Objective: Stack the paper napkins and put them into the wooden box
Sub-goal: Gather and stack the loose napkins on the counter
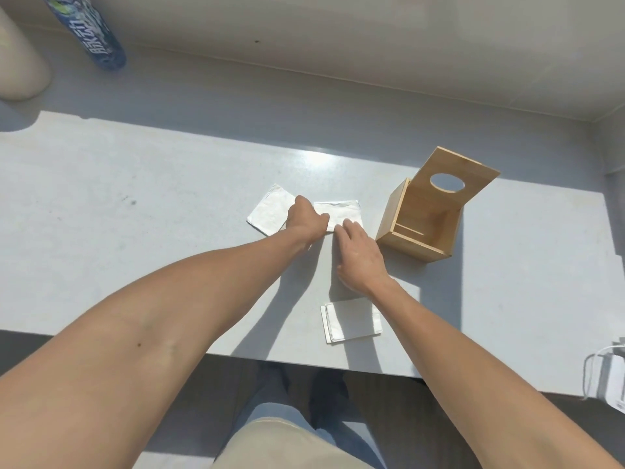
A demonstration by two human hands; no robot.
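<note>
Three white folded paper napkins lie on the grey table [135, 204]. One napkin [269, 211] sits tilted at the left, a second napkin [340, 213] lies in the middle, and a small stack of napkins [351, 319] rests near the front edge. My left hand [304, 220] presses down between the left and middle napkins, fingers curled on the middle one's left edge. The fingertips of my right hand [358, 252] touch that napkin's near edge. The wooden box [426, 211] stands to the right, its lid with an oval hole swung open.
A blue drink bottle [91, 32] and a beige cylinder [20, 62] stand at the far left by the wall. A white device with a cord [608, 384] lies at the right edge. The table's front edge runs just past the near stack.
</note>
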